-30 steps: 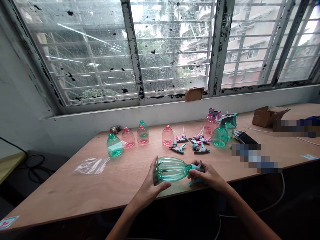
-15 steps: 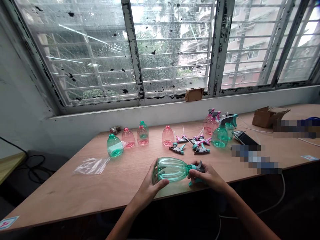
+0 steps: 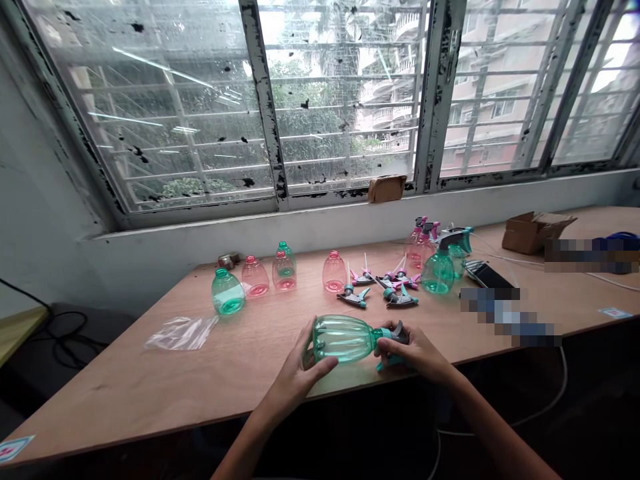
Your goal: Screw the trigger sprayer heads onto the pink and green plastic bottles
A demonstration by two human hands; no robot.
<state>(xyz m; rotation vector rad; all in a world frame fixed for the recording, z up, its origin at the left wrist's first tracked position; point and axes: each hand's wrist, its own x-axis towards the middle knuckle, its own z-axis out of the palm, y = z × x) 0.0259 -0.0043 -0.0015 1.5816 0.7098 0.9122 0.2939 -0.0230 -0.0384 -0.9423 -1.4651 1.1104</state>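
A clear green spray bottle (image 3: 343,338) lies sideways in the air above the table's front edge. Around its base curl the fingers and thumb of my left hand (image 3: 303,367). My right hand (image 3: 417,353) grips the grey and teal spray head (image 3: 396,335) at the bottle's neck; its fingers partly cover the collar. Beyond my hands, loose spray heads with teal levers (image 3: 354,295) and pink ones (image 3: 363,277) lie on the table. A pink bottle without a head (image 3: 335,272) stands just left of them.
Headless bottles, green (image 3: 229,293) and pink (image 3: 255,277), stand at the left back, behind a plastic bag (image 3: 183,333). Bottles with heads, such as a green one (image 3: 439,273), stand at the right, beside a phone-like dark object (image 3: 490,277). Farther right is a cardboard box (image 3: 533,233).
Both hands keep the same hold on the green bottle and spray head. The view has shifted very slightly; nothing on the table has visibly moved.
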